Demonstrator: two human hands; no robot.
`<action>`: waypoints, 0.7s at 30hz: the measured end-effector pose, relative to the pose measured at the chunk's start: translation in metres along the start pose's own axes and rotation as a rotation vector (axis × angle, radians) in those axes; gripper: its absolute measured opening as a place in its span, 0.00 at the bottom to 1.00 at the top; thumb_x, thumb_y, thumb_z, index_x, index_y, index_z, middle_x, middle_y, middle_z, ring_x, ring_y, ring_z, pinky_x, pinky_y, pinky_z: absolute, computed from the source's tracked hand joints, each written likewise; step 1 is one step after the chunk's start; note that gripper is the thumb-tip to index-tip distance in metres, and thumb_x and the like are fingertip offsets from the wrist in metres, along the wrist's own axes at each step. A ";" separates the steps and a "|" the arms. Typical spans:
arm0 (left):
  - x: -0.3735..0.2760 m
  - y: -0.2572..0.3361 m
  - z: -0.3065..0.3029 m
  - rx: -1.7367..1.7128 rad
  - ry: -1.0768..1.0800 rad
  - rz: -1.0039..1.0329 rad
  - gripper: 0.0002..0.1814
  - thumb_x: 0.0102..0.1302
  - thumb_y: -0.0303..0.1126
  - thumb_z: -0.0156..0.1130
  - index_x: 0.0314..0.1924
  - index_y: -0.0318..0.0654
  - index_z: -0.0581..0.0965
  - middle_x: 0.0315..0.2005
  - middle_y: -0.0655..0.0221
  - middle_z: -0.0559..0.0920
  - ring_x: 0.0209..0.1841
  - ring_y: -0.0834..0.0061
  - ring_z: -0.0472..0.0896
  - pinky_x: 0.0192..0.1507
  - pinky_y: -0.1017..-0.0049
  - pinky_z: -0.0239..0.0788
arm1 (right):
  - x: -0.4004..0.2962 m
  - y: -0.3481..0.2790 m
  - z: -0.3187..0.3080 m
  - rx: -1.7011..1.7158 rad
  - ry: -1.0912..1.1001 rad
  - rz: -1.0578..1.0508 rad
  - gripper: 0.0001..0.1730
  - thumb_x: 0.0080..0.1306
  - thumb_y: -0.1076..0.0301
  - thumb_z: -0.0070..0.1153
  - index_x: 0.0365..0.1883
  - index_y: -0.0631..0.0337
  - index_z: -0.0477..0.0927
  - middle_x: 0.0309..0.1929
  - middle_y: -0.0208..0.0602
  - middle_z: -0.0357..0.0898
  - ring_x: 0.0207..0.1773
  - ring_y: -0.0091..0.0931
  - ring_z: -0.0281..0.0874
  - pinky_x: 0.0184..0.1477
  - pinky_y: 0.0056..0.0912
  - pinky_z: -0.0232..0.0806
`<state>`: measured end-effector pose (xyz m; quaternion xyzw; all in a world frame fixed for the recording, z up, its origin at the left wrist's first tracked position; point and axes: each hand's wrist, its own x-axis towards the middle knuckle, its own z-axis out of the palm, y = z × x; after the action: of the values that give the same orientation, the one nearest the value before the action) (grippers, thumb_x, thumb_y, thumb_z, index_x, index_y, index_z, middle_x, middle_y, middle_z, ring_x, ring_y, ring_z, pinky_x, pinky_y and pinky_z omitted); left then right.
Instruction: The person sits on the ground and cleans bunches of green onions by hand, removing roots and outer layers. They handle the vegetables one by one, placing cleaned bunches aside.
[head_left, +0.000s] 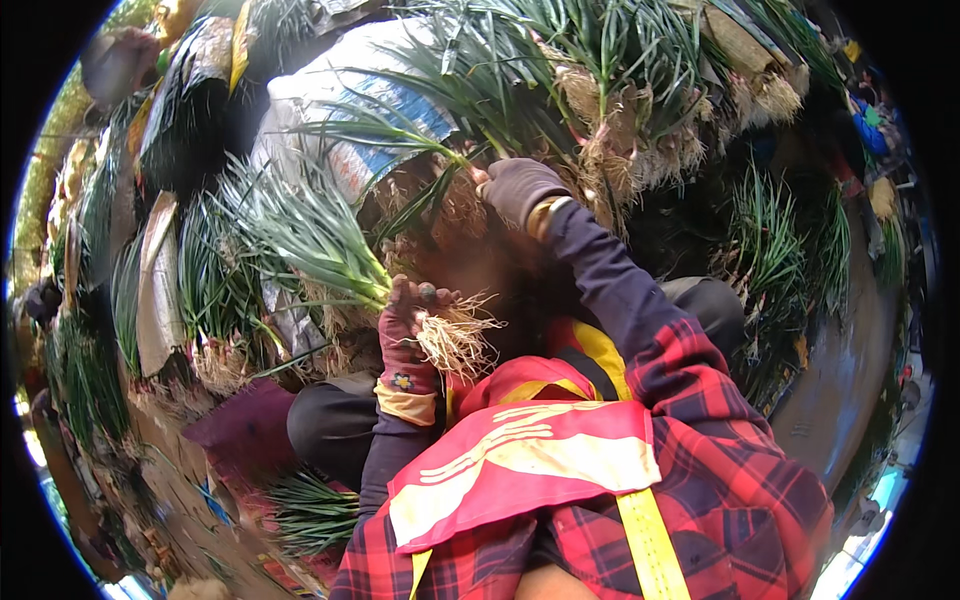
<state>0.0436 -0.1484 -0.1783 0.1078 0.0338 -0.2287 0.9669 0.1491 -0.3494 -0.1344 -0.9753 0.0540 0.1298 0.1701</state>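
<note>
My left hand (405, 330), in a dirty maroon glove, grips a bunch of onion-like plants (322, 247). Its long green leaves fan out to the upper left, and the pale roots (456, 337) hang out to the right of the fist. My right hand (523, 191), in a brownish glove, reaches forward and pinches a single onion-like plant (450, 154) near its reddish bulb. Beside that hand lies a large heap of similar plants (600, 90) with tangled dry roots. What lies in the shadow between my hands is blurred.
A white and blue woven sack (352, 97) lies ahead, partly under the leaves. More plant bunches stand at left (214, 300) and right (772, 240). A maroon cloth (247, 427) and a small bunch of leaves (311, 514) lie by my left knee (330, 424).
</note>
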 end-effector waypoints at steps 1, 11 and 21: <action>0.000 -0.002 -0.003 -0.106 0.097 -0.006 0.11 0.60 0.38 0.51 0.24 0.42 0.74 0.25 0.66 0.76 0.36 0.66 0.73 0.46 0.62 0.63 | -0.011 0.004 0.000 0.085 0.068 -0.011 0.22 0.58 0.50 0.45 0.29 0.63 0.75 0.29 0.50 0.74 0.35 0.41 0.72 0.38 0.39 0.64; -0.008 -0.008 0.006 0.468 0.387 -0.040 0.14 0.59 0.38 0.54 0.36 0.34 0.73 0.23 0.68 0.74 0.21 0.81 0.71 0.22 0.80 0.64 | -0.111 -0.030 0.032 -0.260 0.258 -0.774 0.06 0.48 0.64 0.50 0.22 0.54 0.70 0.21 0.30 0.69 0.26 0.28 0.70 0.28 0.32 0.60; -0.057 0.006 0.014 0.325 0.173 -0.185 0.16 0.55 0.37 0.55 0.41 0.36 0.71 0.18 0.65 0.76 0.29 0.68 0.75 0.42 0.65 0.67 | -0.073 -0.062 0.023 0.662 -0.236 -0.773 0.17 0.54 0.59 0.50 0.35 0.64 0.73 0.35 0.43 0.72 0.39 0.37 0.69 0.43 0.33 0.61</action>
<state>-0.0049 -0.1215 -0.1568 0.2779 0.0891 -0.3090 0.9052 0.0825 -0.2787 -0.1161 -0.7967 -0.2913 0.1426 0.5100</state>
